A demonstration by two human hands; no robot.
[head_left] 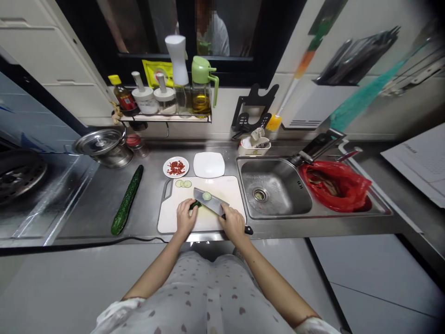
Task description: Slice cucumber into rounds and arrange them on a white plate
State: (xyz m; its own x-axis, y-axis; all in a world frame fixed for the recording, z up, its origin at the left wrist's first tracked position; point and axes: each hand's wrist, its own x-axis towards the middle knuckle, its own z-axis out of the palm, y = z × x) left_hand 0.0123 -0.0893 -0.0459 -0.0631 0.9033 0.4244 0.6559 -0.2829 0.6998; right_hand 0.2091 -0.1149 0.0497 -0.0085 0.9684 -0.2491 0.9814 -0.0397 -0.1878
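My right hand point(233, 223) is wrapped round the black handle of a kitchen knife point(216, 204), whose broad blade slants up to the left. A cucumber slice point(206, 196) clings to the flat of the blade. With fingers bent, my left hand point(187, 217) grips a short piece of cucumber point(195, 204) right beside the blade; most of that piece is hidden. Both are over a white cutting board point(170, 220) with grey edges. Several thin cucumber slices point(183, 184) overlap near the board's upper left corner.
A whole cucumber point(127, 202) lies left of the board. Behind it stand a plate with chopped red bits point(166, 168) and a white square plate point(209, 164). To the right are a steel sink point(278, 185) and a red plastic bag point(351, 183); a lidded pot point(104, 148) stands back left.
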